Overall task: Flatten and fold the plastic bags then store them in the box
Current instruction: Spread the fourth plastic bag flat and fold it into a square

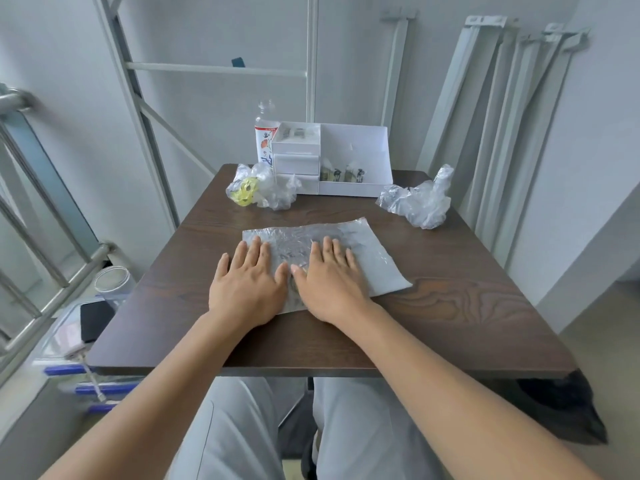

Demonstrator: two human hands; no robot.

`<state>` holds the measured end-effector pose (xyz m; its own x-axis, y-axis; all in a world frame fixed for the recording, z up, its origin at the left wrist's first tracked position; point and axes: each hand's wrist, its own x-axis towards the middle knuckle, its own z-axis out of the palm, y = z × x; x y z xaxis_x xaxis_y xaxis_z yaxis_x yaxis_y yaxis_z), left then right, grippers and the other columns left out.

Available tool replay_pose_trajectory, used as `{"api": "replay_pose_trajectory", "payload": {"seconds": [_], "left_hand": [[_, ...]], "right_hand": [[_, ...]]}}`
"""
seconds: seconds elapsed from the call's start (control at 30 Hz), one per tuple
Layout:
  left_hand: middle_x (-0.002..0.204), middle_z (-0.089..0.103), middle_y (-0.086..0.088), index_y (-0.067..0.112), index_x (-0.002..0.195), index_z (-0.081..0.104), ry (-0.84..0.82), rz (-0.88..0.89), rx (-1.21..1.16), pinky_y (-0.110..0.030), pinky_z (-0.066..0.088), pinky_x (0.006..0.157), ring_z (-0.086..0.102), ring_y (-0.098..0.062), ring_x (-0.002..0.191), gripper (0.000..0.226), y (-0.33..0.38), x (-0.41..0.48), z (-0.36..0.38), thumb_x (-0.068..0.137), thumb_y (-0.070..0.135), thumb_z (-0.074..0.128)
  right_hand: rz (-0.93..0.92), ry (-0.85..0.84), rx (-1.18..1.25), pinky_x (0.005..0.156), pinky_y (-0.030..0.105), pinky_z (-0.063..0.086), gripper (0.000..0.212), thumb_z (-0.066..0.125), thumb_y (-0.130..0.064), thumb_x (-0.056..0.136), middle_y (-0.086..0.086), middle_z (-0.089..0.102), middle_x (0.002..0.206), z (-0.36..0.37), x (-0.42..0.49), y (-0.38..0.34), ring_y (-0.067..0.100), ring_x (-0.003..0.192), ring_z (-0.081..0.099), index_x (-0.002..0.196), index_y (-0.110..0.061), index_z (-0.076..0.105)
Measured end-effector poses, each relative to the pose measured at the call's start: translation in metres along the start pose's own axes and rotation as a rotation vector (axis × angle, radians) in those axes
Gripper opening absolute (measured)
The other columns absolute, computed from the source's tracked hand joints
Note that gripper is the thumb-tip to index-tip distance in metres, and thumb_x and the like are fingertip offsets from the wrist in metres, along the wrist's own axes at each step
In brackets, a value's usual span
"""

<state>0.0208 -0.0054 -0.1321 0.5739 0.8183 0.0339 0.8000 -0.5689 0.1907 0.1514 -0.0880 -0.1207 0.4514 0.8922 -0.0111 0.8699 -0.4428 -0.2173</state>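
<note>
— Hands?
— I see both spread flat, fingers straight: left hand [247, 282] and right hand [330, 278] press side by side on the flattened bag [374, 258], which extends past the right hand on the table [467, 313].
— Beyond them?
— A crumpled bag [277, 195] lies left of the white box [353, 147] and another crumpled one [419, 202] right; folded bags possibly inside.

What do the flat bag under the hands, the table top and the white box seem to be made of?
Flat bag: thin translucent plastic, glossy, finely creased. Table top: wood or wood-look laminate, dark brown with grain lines. White box: probably cardboard, matte, thin straight walls.
</note>
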Motion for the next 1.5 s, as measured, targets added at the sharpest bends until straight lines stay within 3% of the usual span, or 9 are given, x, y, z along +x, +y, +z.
{"api": "replay_pose_trajectory", "payload": {"seconds": [0.4, 0.7, 0.83, 0.9, 0.97, 1.1, 1.23, 1.4, 1.5], "left_hand": [[0.176, 0.005, 0.002, 0.015, 0.168, 0.000, 0.172, 0.085, -0.109, -0.046, 0.001, 0.132, -0.007, -0.014, 0.161, 0.073, -0.013, -0.007, -0.003, 0.109, 0.051, 0.025], [0.149, 0.059, 0.016, 0.033, 0.152, 0.051, 0.093, 0.684, -0.127, -0.038, 0.054, 0.102, 0.059, -0.011, 0.131, 0.057, 0.034, -0.032, -0.022, 0.095, 0.039, 0.056], [0.119, 0.072, 0.004, 0.025, 0.130, 0.060, 0.165, 0.705, 0.298, -0.039, 0.049, 0.064, 0.071, -0.027, 0.098, 0.037, 0.060, -0.016, -0.037, 0.095, 0.016, 0.051], [0.100, 0.072, -0.001, 0.022, 0.106, 0.065, 0.172, 0.638, 0.373, -0.038, 0.037, 0.060, 0.070, -0.030, 0.088, 0.019, 0.070, -0.014, -0.045, 0.098, 0.013, 0.050], [0.087, 0.071, -0.003, 0.020, 0.089, 0.066, 0.195, 0.532, 0.187, -0.035, 0.034, 0.059, 0.066, -0.031, 0.080, 0.017, 0.073, -0.008, -0.051, 0.099, 0.021, 0.052], [0.056, 0.056, 0.001, 0.011, 0.062, 0.064, 0.011, 0.353, -0.752, -0.026, 0.032, 0.048, 0.044, -0.015, 0.050, 0.040, 0.062, -0.008, -0.090, 0.095, 0.031, 0.074], [0.086, 0.077, -0.013, 0.004, 0.080, 0.075, -0.216, 0.243, -1.547, -0.028, 0.060, 0.066, 0.072, -0.021, 0.072, 0.021, 0.055, -0.018, -0.128, 0.095, 0.019, 0.077], [0.082, 0.074, -0.010, 0.004, 0.095, 0.071, -0.105, 0.048, -1.685, -0.025, 0.059, 0.061, 0.069, -0.016, 0.065, 0.010, 0.042, -0.007, -0.119, 0.094, 0.012, 0.077], [0.097, 0.078, -0.018, 0.001, 0.100, 0.076, -0.073, -0.078, -1.608, -0.037, 0.063, 0.076, 0.075, -0.026, 0.078, 0.011, 0.033, -0.001, -0.090, 0.097, 0.011, 0.073]], "right_hand": [[-0.010, -0.054, -0.096, 0.131, 0.036, -0.004, 0.081, 0.010, -0.070, 0.104, -0.007, -0.012, 0.175, -0.021, -0.010, 0.097, 0.006, 0.160, -0.012, 0.168, -0.023, -0.004], [0.022, 0.002, -0.057, 0.131, 0.036, 0.000, 0.079, 0.018, -0.065, 0.106, -0.004, -0.004, 0.176, -0.018, -0.010, 0.098, 0.009, 0.162, -0.005, 0.169, -0.020, 0.003], [0.035, 0.007, -0.040, 0.127, 0.044, 0.021, 0.071, 0.032, -0.064, 0.106, -0.005, 0.028, 0.171, -0.034, -0.006, 0.097, 0.017, 0.159, 0.020, 0.162, -0.022, 0.034], [0.051, -0.009, 0.112, 0.106, 0.046, 0.040, 0.045, 0.039, -0.065, 0.104, -0.006, 0.065, 0.127, -0.050, -0.006, 0.098, 0.025, 0.131, 0.051, 0.117, -0.035, 0.070], [0.039, 0.027, 0.488, 0.093, 0.039, 0.046, 0.048, 0.050, -0.071, 0.097, -0.004, 0.072, 0.095, -0.069, -0.014, 0.102, 0.026, 0.106, 0.062, 0.085, -0.033, 0.077], [-0.046, 0.272, 1.271, 0.109, 0.034, 0.039, 0.049, 0.073, -0.067, 0.083, -0.006, 0.080, 0.113, -0.103, -0.034, 0.124, 0.005, 0.114, 0.069, 0.107, -0.025, 0.083], [-0.052, 0.484, 1.503, 0.107, 0.031, 0.038, 0.044, 0.072, -0.057, 0.085, -0.009, 0.076, 0.120, -0.118, -0.037, 0.138, 0.021, 0.137, 0.059, 0.118, -0.028, 0.074], [-0.094, 0.299, 1.501, 0.077, 0.031, 0.061, 0.046, 0.071, -0.030, 0.088, 0.000, 0.077, 0.109, -0.124, -0.042, 0.128, 0.019, 0.093, 0.075, 0.133, -0.023, 0.063], [0.004, 0.155, 1.371, 0.099, 0.050, 0.057, 0.066, 0.077, -0.008, 0.085, 0.011, 0.078, 0.119, -0.108, -0.041, 0.117, 0.030, 0.108, 0.075, 0.144, -0.025, 0.054]]}}
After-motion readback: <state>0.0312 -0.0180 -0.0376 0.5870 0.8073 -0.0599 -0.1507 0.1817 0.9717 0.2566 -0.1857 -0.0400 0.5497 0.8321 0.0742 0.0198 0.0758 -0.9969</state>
